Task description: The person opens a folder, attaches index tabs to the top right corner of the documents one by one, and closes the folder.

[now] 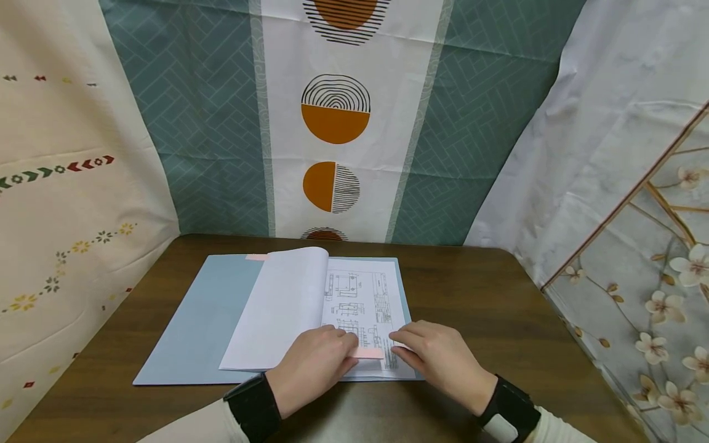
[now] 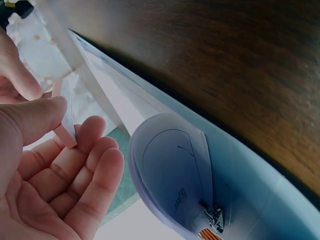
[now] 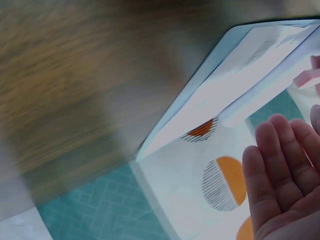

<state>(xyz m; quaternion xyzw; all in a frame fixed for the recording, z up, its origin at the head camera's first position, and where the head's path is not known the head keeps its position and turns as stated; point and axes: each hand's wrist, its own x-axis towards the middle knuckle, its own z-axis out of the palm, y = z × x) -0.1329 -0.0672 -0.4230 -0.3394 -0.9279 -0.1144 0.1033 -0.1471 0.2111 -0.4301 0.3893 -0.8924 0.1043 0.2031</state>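
A light blue folder [image 1: 188,320] lies open on the table, with printed sheets [image 1: 388,289] of technical drawings on its right side. White pages [image 1: 282,307] are turned over to the left and bow up near the fold. Above the lower part of the drawing, my left hand [image 1: 316,360] pinches a pink strip [image 1: 368,353] between thumb and fingers. The strip [image 2: 64,135] shows its pink edge in the left wrist view. My right hand [image 1: 437,360] is held over the sheets' lower right edge, fingers relaxed, close to the strip's free end and holding nothing.
Another pink strip [image 1: 256,257] shows at the folder's top edge. A metal clip [image 2: 214,217] sits at the fold under the curled pages. The dark wooden table [image 1: 471,289] meets patterned cloth hangings [image 1: 216,123] at the back and sides.
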